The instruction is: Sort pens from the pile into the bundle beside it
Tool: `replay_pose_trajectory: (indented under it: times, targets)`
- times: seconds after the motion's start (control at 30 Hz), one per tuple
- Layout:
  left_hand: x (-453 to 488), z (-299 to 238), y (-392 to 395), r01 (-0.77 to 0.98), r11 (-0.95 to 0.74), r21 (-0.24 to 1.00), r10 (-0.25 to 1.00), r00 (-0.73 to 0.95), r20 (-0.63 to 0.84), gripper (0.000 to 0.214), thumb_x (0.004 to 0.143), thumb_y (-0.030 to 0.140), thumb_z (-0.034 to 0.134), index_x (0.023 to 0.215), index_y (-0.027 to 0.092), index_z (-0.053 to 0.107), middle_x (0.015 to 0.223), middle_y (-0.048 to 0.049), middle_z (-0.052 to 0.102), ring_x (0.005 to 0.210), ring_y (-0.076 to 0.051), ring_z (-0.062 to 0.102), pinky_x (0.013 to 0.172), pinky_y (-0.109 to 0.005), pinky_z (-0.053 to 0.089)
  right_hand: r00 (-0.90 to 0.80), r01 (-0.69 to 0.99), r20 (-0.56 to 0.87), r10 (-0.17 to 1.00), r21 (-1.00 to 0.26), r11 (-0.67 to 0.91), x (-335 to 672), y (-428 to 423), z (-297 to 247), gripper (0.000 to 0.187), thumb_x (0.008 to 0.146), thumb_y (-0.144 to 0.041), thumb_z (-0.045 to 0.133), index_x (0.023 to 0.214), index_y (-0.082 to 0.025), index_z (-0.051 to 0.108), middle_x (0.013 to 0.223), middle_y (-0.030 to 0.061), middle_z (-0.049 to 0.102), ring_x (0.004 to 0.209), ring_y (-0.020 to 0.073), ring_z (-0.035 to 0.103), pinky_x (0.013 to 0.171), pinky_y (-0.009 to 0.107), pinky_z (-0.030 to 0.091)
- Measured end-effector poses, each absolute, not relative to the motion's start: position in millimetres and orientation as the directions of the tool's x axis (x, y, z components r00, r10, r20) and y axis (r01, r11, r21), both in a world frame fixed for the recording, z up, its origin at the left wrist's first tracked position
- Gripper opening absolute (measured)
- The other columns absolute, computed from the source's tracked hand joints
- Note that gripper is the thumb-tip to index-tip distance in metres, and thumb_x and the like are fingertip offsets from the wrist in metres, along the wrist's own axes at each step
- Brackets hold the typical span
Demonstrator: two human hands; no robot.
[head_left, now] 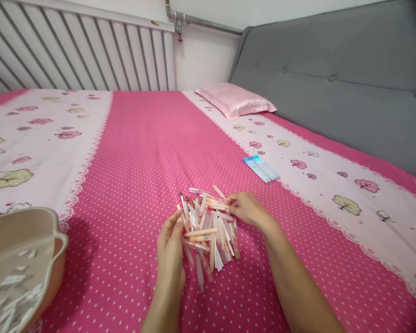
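Working with two bare hands over a bed, above a deep-pink, white-dotted bedspread with pale, tree-printed bands. At the near middle, between both hands, a loose heap of pen parts — peach barrels, clear tubes with reddish print and flat white strips, lying crosswise over one another. Near the middle, on top, a pair of peach barrels almost side by side, with a barcode label on the lower one.

At the heap's left edge, the left hand, with fingers bent and thumb close to the forefinger; a narrow grip, right against the parts there. Cannot tell whether actually holding one of them. At the upper right edge, the right hand, palm down, with fingertips drawn together on the ends of some barrels; cannot tell whether pinching or merely touching.

Beyond the right hand, well apart from the heap, a flat row of slim blue-ended pens or refills, laid side by side. At lower left, cut by the picture's edge, a beige basin with white scraps inside. Farther back, a pink satin pillow near a grey headboard — and, along the wall, a white radiator.
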State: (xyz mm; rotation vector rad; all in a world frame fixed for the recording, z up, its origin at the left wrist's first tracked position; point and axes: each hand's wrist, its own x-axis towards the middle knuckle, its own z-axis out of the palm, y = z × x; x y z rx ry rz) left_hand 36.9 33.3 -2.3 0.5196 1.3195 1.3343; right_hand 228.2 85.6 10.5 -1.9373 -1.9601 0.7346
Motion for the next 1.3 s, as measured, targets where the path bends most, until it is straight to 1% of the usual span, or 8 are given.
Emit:
replay_pose_trajectory:
  times: [0.23, 0.37, 0.5, 0.63, 0.73, 0.83, 1.13, 1.3]
  targets:
    - [37.7, 1.6, 32.6, -0.395, 0.263, 0.88, 0.882, -0.27, -0.385, 0.033, 0.073, 0.029, 0.064, 0.102, 0.015, 0.061, 0.089, -0.0055, 0.068, 0.077, -0.013, 0.064, 0.068, -0.021, 0.047, -0.068, 0.793, -0.089, 0.994, -0.609, -0.001, 238.8, 86.3, 17.1, 0.021, 0.079, -0.025, 0.053, 0.087, -0.019, 0.072, 0.078, 0.0035, 0.071, 0.071, 0.0171, 0.062, 0.062, 0.023, 0.041]
    - [37.9, 1.1, 32.5, -0.401, 0.267, 0.876, 0.881, -0.268, -0.391, 0.033, 0.072, 0.029, 0.063, 0.103, 0.016, 0.061, 0.093, -0.0055, 0.068, 0.077, -0.013, 0.063, 0.067, -0.021, 0.047, -0.023, 0.767, -0.086, 0.996, -0.641, -0.038, 242.2, 85.9, 21.4, 0.024, 0.079, -0.026, 0.053, 0.092, -0.018, 0.072, 0.08, 0.0034, 0.071, 0.07, 0.0168, 0.062, 0.062, 0.024, 0.041]
    - [38.3, -0.8, 32.8, -0.404, 0.264, 0.876, 0.883, -0.265, -0.388, 0.034, 0.072, 0.03, 0.064, 0.103, 0.016, 0.061, 0.093, -0.0058, 0.067, 0.077, -0.015, 0.063, 0.066, -0.022, 0.047, 0.056, 0.741, -0.062, 0.997, -0.666, -0.083, 247.0, 87.5, 21.1, 0.024, 0.079, -0.03, 0.055, 0.091, -0.018, 0.072, 0.077, 0.0026, 0.071, 0.068, 0.0173, 0.061, 0.06, 0.025, 0.041]
    - [37.6, -3.5, 33.3, -0.405, 0.253, 0.879, 0.886, -0.267, -0.378, 0.035, 0.07, 0.032, 0.065, 0.102, 0.016, 0.062, 0.094, -0.0055, 0.067, 0.078, -0.015, 0.063, 0.067, -0.024, 0.047, 0.179, 0.698, 0.008, 0.984, -0.706, -0.121, 253.3, 94.5, 7.4, 0.023, 0.078, -0.031, 0.056, 0.09, -0.018, 0.072, 0.083, 0.0037, 0.072, 0.075, 0.0185, 0.064, 0.066, 0.025, 0.044]
    - [36.5, -6.2, 33.5, -0.388, 0.256, 0.885, 0.887, -0.27, -0.375, 0.037, 0.07, 0.033, 0.065, 0.103, 0.017, 0.062, 0.097, -0.0061, 0.066, 0.08, -0.016, 0.062, 0.069, -0.025, 0.047, 0.303, 0.746, 0.045, 0.952, -0.632, -0.207, 254.2, 100.6, -8.7, 0.023, 0.08, -0.03, 0.055, 0.091, -0.02, 0.072, 0.09, 0.0046, 0.072, 0.081, 0.0188, 0.066, 0.07, 0.026, 0.046]
    - [35.5, -8.3, 33.3, -0.368, 0.262, 0.892, 0.892, -0.26, -0.37, 0.038, 0.071, 0.035, 0.065, 0.104, 0.017, 0.061, 0.099, -0.0067, 0.065, 0.083, -0.017, 0.061, 0.069, -0.026, 0.046, 0.349, 0.791, 0.054, 0.935, -0.553, -0.263, 249.1, 104.1, -22.1, 0.023, 0.081, -0.03, 0.053, 0.092, -0.021, 0.071, 0.089, 0.0056, 0.072, 0.081, 0.0194, 0.066, 0.068, 0.027, 0.046]
    - [37.0, -5.4, 32.9, -0.39, 0.251, 0.886, 0.899, -0.245, -0.363, 0.038, 0.07, 0.035, 0.066, 0.104, 0.017, 0.06, 0.101, -0.0067, 0.065, 0.085, -0.018, 0.062, 0.073, -0.028, 0.047, 0.198, 0.847, 0.061, 0.978, -0.513, -0.14, 233.6, 102.5, -23.3, 0.015, 0.075, -0.018, 0.057, 0.082, -0.021, 0.069, 0.077, 0.0021, 0.07, 0.069, 0.0145, 0.063, 0.061, 0.022, 0.042]
    - [36.7, -4.0, 32.3, -0.39, 0.26, 0.883, 0.897, -0.24, -0.37, 0.04, 0.07, 0.035, 0.066, 0.105, 0.017, 0.06, 0.1, -0.0071, 0.065, 0.083, -0.018, 0.063, 0.073, -0.029, 0.048, -0.014, 0.793, 0.03, 0.999, -0.609, 0.03, 229.1, 103.3, -26.5, 0.022, 0.073, -0.012, 0.052, 0.083, -0.02, 0.069, 0.073, -0.0004, 0.069, 0.065, 0.0115, 0.061, 0.061, 0.02, 0.042]
